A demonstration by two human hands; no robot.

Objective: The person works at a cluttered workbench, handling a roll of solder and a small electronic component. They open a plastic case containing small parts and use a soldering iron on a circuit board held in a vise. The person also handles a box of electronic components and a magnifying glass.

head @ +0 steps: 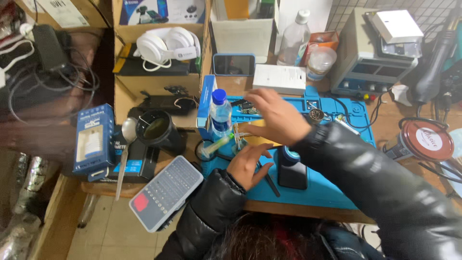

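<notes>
A cramped electronics repair workshop: a blue silicone work mat [337, 188] on a wooden bench, a grey boxy bench power supply [370, 67], and a black hot-air gun [435, 60].

- Light is even and fairly bright over the blue work mat [337, 188], with no hard shadows on it.
- Left of the mat, the cables and dark corner smear into heavy blur.
- The right hand [279, 118] above the mat is softened by motion.
- Gloss shows on the black jacket sleeve [385, 178] right of the mat.
- Edges beyond the mat bend with wide-angle distortion.
</notes>
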